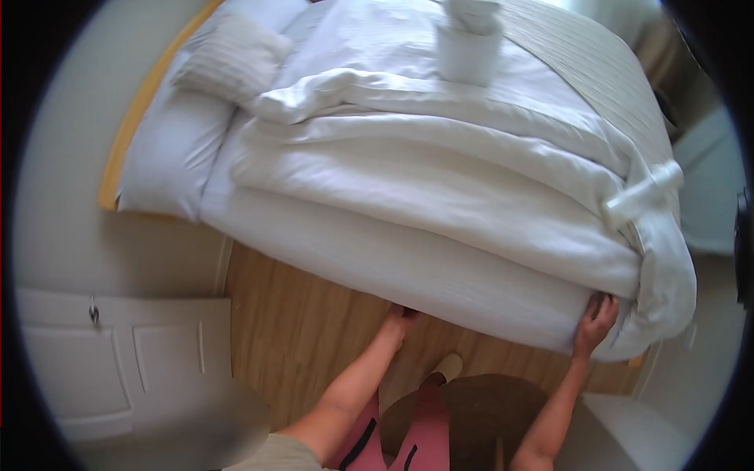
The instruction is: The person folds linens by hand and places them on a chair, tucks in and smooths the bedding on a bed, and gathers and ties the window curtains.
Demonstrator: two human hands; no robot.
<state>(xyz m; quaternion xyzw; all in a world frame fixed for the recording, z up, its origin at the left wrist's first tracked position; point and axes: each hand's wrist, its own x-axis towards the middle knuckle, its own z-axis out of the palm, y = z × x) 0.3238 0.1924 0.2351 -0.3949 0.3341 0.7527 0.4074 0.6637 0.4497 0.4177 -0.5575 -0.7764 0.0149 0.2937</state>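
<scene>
A white fitted sheet covers the side of the mattress, and a white duvet lies folded back in thick layers above it. My left hand is at the lower edge of the mattress, its fingers hidden at or under that edge. Farther right, near the foot corner, my right hand is against the mattress side, fingers curled on the sheet just below the duvet's edge.
A white bucket-like container and a white roll-shaped item rest on the bed. Pillows and a textured cushion lie at the wooden headboard. A white panelled door stands left; a round brown rug lies below.
</scene>
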